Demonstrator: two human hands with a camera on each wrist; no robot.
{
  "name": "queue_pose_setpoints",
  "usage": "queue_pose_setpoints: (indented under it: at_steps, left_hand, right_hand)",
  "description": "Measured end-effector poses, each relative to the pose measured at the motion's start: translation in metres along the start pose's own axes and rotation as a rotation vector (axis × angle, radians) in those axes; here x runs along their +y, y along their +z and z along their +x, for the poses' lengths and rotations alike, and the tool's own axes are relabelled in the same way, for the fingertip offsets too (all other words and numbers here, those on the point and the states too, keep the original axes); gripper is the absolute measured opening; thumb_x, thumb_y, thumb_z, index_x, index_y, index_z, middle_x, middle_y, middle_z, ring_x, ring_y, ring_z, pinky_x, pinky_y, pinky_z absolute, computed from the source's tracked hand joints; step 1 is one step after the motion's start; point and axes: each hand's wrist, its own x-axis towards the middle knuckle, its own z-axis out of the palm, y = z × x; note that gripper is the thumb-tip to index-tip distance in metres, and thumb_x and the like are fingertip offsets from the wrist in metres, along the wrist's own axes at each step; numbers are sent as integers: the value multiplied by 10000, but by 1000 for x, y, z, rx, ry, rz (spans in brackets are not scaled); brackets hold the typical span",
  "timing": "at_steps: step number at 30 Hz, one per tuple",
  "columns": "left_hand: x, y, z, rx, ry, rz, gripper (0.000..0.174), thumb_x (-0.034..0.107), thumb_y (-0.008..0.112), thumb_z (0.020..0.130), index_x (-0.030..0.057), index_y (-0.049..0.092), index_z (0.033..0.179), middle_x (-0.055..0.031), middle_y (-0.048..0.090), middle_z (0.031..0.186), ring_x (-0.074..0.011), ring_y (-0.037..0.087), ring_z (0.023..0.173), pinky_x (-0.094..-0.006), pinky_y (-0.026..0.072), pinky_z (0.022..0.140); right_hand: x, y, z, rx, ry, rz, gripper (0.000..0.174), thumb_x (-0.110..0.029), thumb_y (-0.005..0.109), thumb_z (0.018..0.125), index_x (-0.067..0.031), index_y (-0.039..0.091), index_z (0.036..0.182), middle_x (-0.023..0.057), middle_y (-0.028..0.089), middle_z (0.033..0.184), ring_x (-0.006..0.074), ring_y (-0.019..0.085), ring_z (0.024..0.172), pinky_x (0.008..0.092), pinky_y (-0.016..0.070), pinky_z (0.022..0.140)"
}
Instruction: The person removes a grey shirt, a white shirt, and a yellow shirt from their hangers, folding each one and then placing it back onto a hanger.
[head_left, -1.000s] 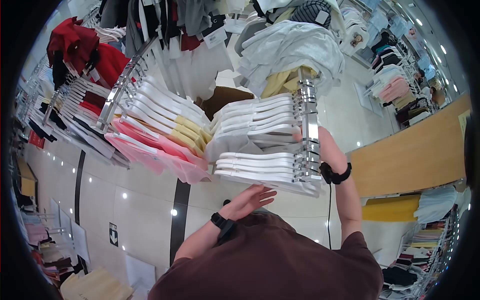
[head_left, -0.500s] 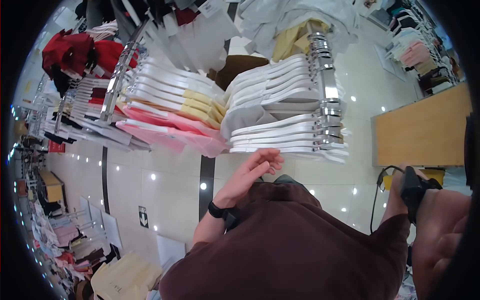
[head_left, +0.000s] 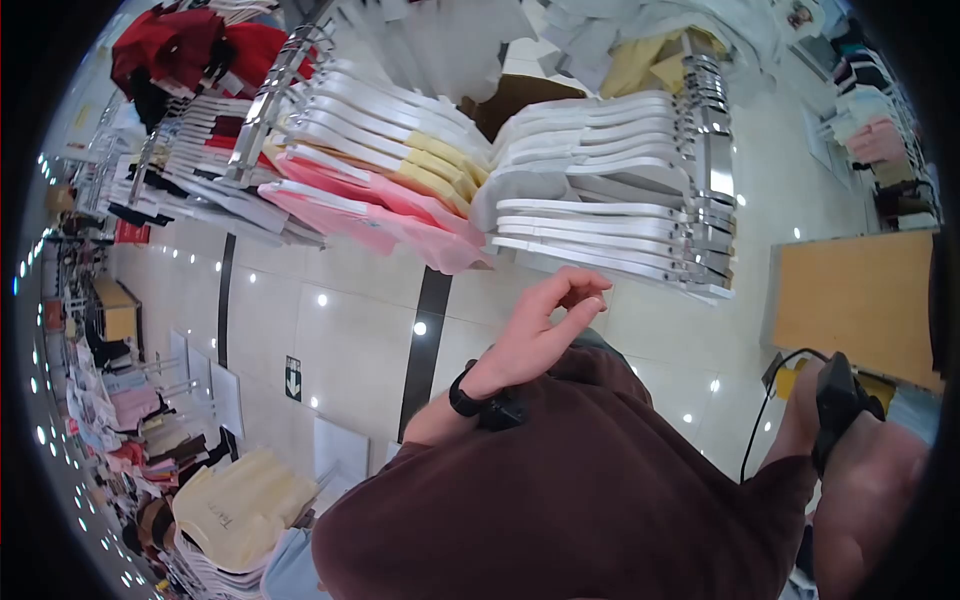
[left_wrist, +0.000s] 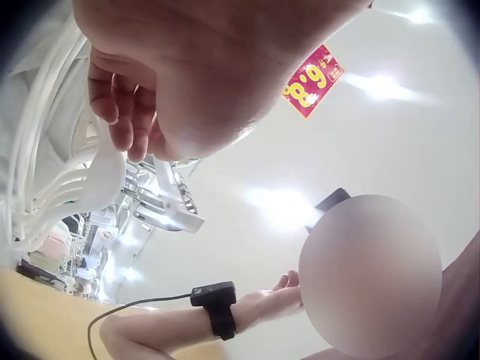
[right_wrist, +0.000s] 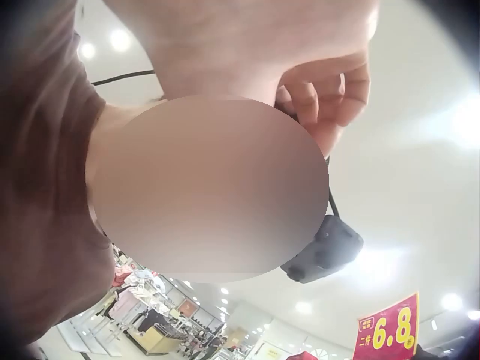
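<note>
My left hand (head_left: 545,325) is held in front of the rack, just below the nearest white hangers (head_left: 590,240). Its fingers bend loosely with nothing in them, and the left wrist view shows them hanging beside the hanger ends. My right hand (right_wrist: 322,94) is raised beside the head, its fingers loosely bent and holding nothing visible; in the head view it is a blur at the lower right. The white hangers line a chrome rail (head_left: 715,165), with a grey garment (head_left: 515,190) among them. Pink garments (head_left: 400,225) hang on the neighbouring row.
A second chrome rail (head_left: 265,110) carries the left-hand row. White and yellow clothes (head_left: 660,60) are heaped at the right rail's far end. A wooden counter (head_left: 850,300) stands to the right. Behind on the left hangs a cream top (head_left: 235,510).
My right hand has left the hangers on the right rail and risen beside the head. My left hand has turned, its fingers bending more. The view has shifted, bringing the rack higher in the picture.
</note>
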Motion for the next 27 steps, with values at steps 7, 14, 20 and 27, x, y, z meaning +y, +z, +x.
queue_pose_setpoints:
  at_steps: [7,14,20,27]
  left_hand:
    - [4,-1,4,15,5,61,239,100,604,1048,21,628,1273,-52,680,1065,-133,650,1027,-311,503,951]
    - [4,-7,2,26,-1,119,241,101,608,1043,7,627,1264,-56,682,1088,-136,655,1027,-310,509,946]
    - [2,-1,3,11,-38,64,257,105,613,1043,8,628,1279,-54,693,1093,-133,659,1033,-298,520,931]
    - [-1,-9,-2,39,-16,106,251,123,600,1052,15,630,1277,-43,689,1075,-128,651,1018,-305,511,939]
  right_hand:
    - [-1,0,5,9,9,14,339,-193,595,1034,-47,576,1339,115,619,1238,238,651,862,341,480,748]
    - [9,-3,2,9,-23,29,326,-190,587,1039,-43,583,1330,114,621,1235,234,648,865,339,483,748]
    - [7,1,6,-2,19,14,316,-188,580,1042,-39,589,1322,113,622,1232,231,645,868,336,486,749]
    - [-2,2,9,13,10,1,306,-185,571,1047,-35,596,1312,112,623,1228,227,642,872,334,489,749]
